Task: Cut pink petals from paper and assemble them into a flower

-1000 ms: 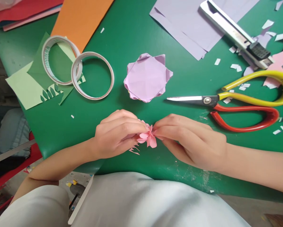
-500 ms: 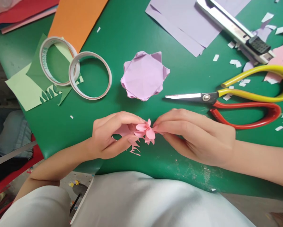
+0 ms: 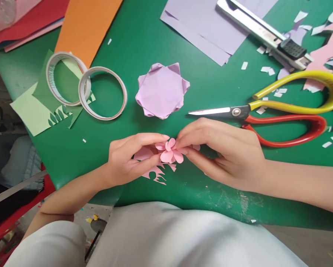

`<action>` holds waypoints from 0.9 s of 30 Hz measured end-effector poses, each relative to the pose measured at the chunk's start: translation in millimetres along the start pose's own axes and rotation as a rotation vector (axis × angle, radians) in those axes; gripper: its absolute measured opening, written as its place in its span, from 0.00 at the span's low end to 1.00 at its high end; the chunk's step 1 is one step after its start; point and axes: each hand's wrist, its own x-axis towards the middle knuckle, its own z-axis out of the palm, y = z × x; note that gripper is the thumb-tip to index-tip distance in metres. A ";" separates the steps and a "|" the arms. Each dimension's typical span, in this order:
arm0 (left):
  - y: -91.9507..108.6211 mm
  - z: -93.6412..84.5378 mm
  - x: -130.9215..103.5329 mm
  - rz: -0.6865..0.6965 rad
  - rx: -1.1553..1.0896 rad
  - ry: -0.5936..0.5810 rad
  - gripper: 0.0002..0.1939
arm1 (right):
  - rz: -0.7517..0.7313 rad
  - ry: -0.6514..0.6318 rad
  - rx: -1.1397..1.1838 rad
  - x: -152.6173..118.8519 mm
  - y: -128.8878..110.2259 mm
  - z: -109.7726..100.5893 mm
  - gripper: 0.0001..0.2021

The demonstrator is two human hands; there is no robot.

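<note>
A small pink paper flower (image 3: 170,151) with rounded petals is between my two hands, above the green table. My left hand (image 3: 133,157) pinches it from the left, thumb below and fingers above. From the other side my right hand (image 3: 224,154) closes its thumb and fingertips on the petals. Part of a pink piece shows just behind the right fingertips. Beneath the flower and my left hand lies a cut pink paper scrap (image 3: 157,174) with jagged edges. Beyond the hands sits a folded lilac paper form (image 3: 162,91) with a pointed rim.
Scissors (image 3: 236,112) with yellow and red handles lie to the right, below a utility knife (image 3: 266,35). Two tape rolls (image 3: 124,97) overlap on green paper (image 3: 30,111) at left. Orange paper (image 3: 85,29), lilac sheets (image 3: 194,22) and scattered scraps lie farther back.
My right hand has shifted its pinch onto the flower's petals, and the flower has turned to face up more. The whole view has swung slightly, moving the table items left.
</note>
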 end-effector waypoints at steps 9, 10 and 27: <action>4.1 3.5 4.4 -0.004 -0.013 0.018 0.06 | 0.090 0.015 0.092 -1.8 -1.1 2.1 0.05; 4.2 3.6 4.5 -0.005 -0.015 0.017 0.06 | 0.115 0.016 0.099 -1.6 -1.4 2.2 0.04; 4.6 8.1 0.4 -0.118 -0.021 0.089 0.09 | -0.029 0.004 -0.050 -6.8 2.1 9.2 0.14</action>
